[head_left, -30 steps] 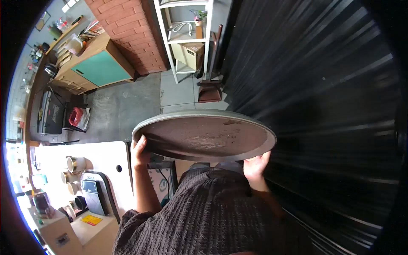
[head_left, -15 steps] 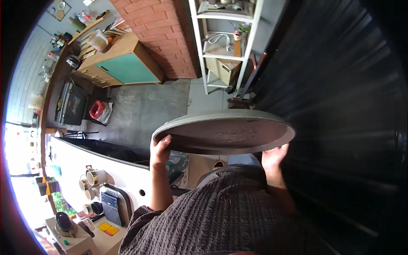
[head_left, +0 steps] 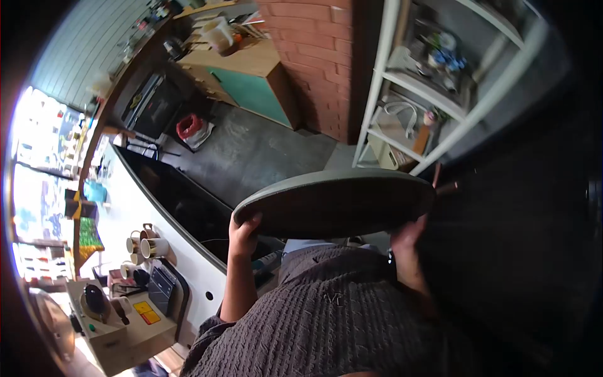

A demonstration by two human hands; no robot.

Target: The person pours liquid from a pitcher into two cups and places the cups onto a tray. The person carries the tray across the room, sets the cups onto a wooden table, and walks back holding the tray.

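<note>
A large round tray [head_left: 339, 204] with a grey raised rim is held in front of my waist, tilted so that its dark underside or inner face points toward me. My left hand [head_left: 244, 235] grips its left edge, thumb on the near face. At the right edge, my right hand [head_left: 407, 235] supports it from below; its fingers are partly hidden by the rim and shadow.
To the left is a white counter [head_left: 147, 195] with several mugs [head_left: 152, 247] and a boxy machine [head_left: 119, 327]. Ahead stand a green-doored cabinet [head_left: 251, 94], a brick pillar [head_left: 314, 69], a red-lined bin [head_left: 190, 127] and white shelving [head_left: 379, 81]. A dark surface fills the right.
My view has turned left, so the cabinet, pillar and shelving sit farther right and the shelving looks nearer. The tray stays in both hands, and its face is now in darker shadow.
</note>
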